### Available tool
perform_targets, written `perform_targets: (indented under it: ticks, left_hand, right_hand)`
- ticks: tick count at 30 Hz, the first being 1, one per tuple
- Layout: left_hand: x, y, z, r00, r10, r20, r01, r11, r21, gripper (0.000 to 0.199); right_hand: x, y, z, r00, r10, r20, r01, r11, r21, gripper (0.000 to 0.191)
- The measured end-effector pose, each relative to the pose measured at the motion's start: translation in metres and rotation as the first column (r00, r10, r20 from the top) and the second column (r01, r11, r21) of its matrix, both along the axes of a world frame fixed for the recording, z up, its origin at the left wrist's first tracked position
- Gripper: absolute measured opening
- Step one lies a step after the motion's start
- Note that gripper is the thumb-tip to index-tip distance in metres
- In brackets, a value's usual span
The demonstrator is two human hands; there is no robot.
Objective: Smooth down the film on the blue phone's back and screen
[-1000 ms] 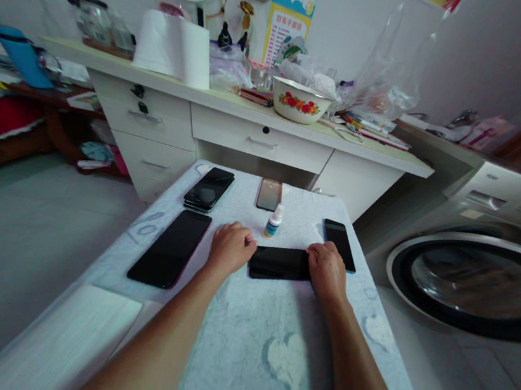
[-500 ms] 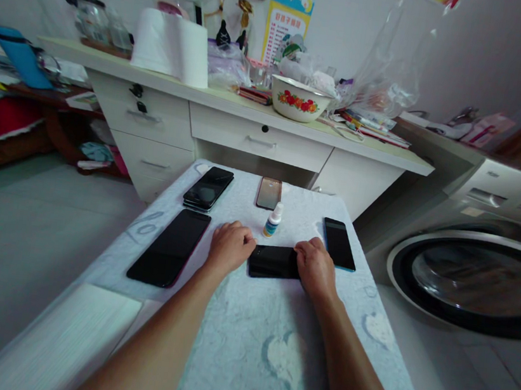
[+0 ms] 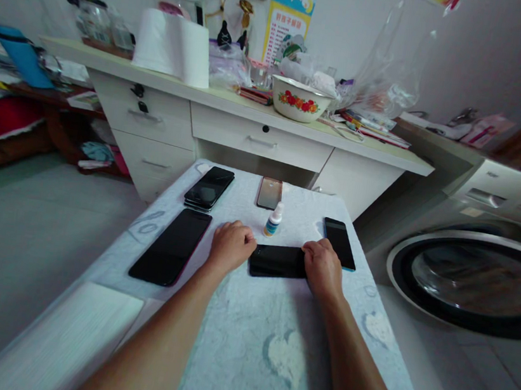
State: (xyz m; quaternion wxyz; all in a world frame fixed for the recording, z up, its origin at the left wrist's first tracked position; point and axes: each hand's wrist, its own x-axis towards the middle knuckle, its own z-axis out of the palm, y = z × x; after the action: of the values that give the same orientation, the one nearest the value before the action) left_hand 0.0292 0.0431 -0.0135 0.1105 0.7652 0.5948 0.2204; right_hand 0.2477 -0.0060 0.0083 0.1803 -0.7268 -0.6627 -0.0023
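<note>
A black smartphone (image 3: pixel 279 262) lies crosswise on the cloth-covered table between my hands. My left hand (image 3: pixel 233 244) is curled closed at its left end, thumb side against the edge. At the opposite end my right hand (image 3: pixel 322 264) is closed over the phone, its fingertips bent down and partly hidden. Just behind the phone stands a small white bottle (image 3: pixel 273 220) with a blue and yellow label. A larger dark phone (image 3: pixel 171 247) with a reddish edge rests left of my left hand. To the right, close to my right hand, lies another phone (image 3: pixel 341 243) with a blue edge.
Stacked phones (image 3: pixel 209 187) sit at the table's back left, and a translucent brownish phone case (image 3: pixel 269 193) at the back. A white board-like item (image 3: pixel 76 318) lies front left. Beyond are a white desk (image 3: pixel 258 136) and a washing machine (image 3: pixel 490 200) on the right.
My right hand has slid slightly right along the phone, uncovering a little more of its dark surface. My left hand and the phone are nearly unmoved.
</note>
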Motion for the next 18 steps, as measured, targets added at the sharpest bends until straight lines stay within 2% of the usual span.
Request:
perform_targets:
  ticks: [7, 18]
  left_hand:
    - [-0.0003, 0.0005, 0.0016, 1.000, -0.008, -0.013, 0.008, 1.000, -0.018, 0.017]
    - [0.0005, 0.0000, 0.0032, 0.999, 0.008, -0.036, -0.009, 0.999, -0.036, 0.018]
  right_hand:
    - [-0.0027, 0.0006, -0.0006, 0.998, 0.058, -0.026, -0.058, 0.998, -0.008, 0.022]
    - [0.0012, 0.0002, -0.0004, 1.000, 0.010, -0.027, -0.010, 1.000, -0.001, 0.022]
